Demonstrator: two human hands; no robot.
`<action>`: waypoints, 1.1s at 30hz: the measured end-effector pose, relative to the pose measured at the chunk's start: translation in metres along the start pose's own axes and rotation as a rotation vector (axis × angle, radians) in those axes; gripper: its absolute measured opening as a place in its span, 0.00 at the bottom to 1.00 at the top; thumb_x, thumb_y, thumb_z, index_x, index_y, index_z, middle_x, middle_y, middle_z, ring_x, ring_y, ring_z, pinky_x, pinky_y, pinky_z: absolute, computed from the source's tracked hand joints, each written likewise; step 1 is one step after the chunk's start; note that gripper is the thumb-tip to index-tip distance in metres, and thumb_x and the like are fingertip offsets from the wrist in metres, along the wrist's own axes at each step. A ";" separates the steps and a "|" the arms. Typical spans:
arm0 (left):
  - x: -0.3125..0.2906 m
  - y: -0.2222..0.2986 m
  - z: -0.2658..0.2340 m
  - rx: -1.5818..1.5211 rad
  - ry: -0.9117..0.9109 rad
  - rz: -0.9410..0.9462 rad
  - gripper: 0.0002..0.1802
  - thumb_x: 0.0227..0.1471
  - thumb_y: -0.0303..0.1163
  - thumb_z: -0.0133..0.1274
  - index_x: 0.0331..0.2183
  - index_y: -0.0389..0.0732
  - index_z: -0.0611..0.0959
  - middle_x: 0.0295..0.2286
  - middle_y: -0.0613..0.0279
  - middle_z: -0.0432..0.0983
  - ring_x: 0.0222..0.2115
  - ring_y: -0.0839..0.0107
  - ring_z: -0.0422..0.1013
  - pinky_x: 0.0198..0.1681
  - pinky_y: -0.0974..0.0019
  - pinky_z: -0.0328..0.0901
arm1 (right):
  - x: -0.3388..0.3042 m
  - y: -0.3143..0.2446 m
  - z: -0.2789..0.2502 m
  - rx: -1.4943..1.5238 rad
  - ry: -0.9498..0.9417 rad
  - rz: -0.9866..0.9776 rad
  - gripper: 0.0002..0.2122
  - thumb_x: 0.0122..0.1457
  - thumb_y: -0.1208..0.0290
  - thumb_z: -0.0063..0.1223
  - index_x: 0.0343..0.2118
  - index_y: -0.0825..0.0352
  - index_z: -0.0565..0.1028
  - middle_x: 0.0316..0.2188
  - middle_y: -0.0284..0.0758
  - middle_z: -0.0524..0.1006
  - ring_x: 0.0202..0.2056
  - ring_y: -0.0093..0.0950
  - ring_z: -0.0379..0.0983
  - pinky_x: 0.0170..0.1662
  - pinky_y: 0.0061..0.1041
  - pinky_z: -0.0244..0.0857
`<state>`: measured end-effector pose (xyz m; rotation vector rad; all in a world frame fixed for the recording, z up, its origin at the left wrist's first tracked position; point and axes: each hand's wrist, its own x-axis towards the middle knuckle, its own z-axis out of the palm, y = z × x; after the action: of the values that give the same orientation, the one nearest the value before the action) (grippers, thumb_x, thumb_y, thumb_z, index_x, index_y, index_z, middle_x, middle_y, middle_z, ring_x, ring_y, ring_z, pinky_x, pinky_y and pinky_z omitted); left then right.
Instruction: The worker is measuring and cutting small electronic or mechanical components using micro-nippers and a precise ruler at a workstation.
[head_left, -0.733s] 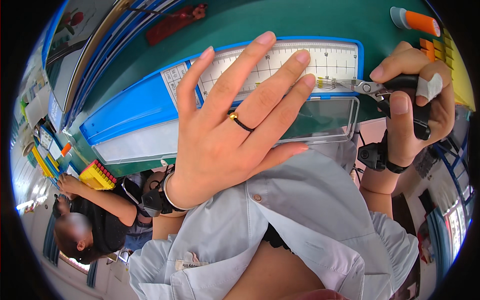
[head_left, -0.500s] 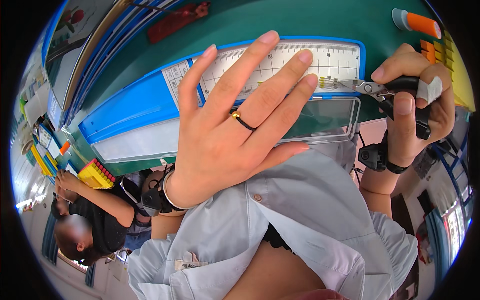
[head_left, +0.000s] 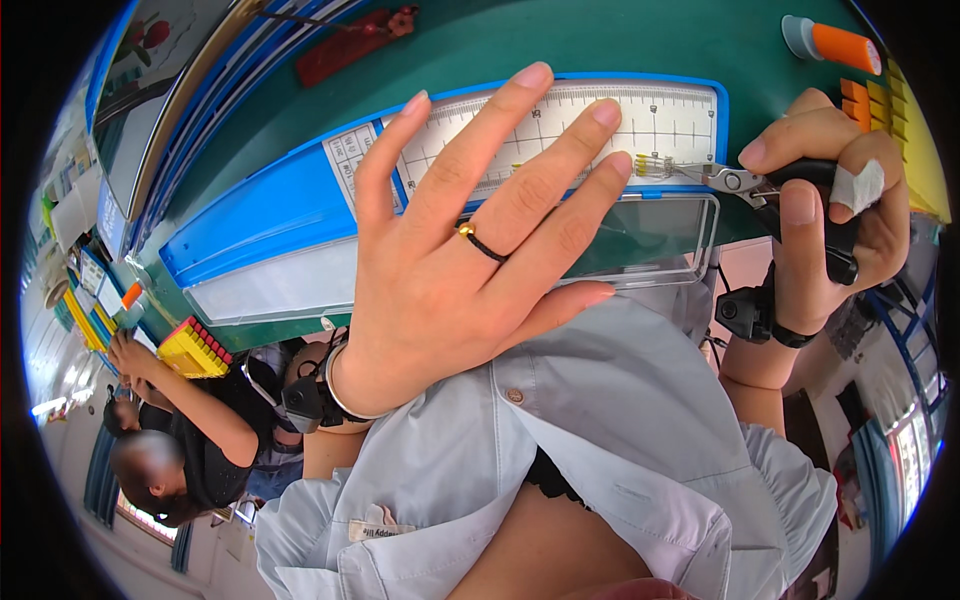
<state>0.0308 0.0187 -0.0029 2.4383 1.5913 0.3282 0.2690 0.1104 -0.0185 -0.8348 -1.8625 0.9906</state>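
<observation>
And there's the squeeze: the pliers (head_left: 733,181) look more closed than half a second ago, the right hand (head_left: 812,262) wrapped tightly around them, their nose at the small wire-leaded parts (head_left: 655,167) on the ruled white scale (head_left: 680,112). The left hand (head_left: 440,265) stays fanned over that scale, grip spread; whether the tips bite, I can't tell

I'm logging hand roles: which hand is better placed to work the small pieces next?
Probably the right hand: it holds black-handled pliers, tips toward the small pieces; the left hand is spread over the scale card.
</observation>
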 end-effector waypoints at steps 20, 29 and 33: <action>0.001 -0.003 0.000 0.017 -0.060 0.016 0.35 0.53 0.68 0.44 0.54 0.60 0.83 0.58 0.71 0.72 0.62 0.57 0.61 0.65 0.47 0.45 | 0.002 0.004 -0.004 -0.021 -0.018 -0.046 0.13 0.63 0.69 0.57 0.30 0.62 0.61 0.29 0.50 0.79 0.27 0.26 0.64 0.32 0.25 0.57; 0.001 -0.003 0.000 0.021 -0.059 0.018 0.34 0.54 0.67 0.43 0.53 0.61 0.84 0.58 0.71 0.72 0.62 0.57 0.62 0.65 0.47 0.45 | -0.001 0.006 -0.011 -0.036 -0.057 -0.051 0.13 0.63 0.70 0.56 0.30 0.63 0.61 0.29 0.50 0.79 0.26 0.25 0.63 0.31 0.24 0.56; 0.001 -0.003 0.000 0.027 -0.063 0.015 0.34 0.54 0.67 0.43 0.53 0.61 0.84 0.58 0.71 0.72 0.62 0.57 0.62 0.65 0.47 0.45 | -0.001 0.005 -0.005 -0.017 -0.032 -0.042 0.13 0.63 0.71 0.57 0.30 0.62 0.61 0.29 0.50 0.79 0.26 0.25 0.64 0.31 0.25 0.57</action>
<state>0.0286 0.0211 -0.0037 2.4564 1.5618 0.2320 0.2749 0.1134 -0.0216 -0.7904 -1.9100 0.9685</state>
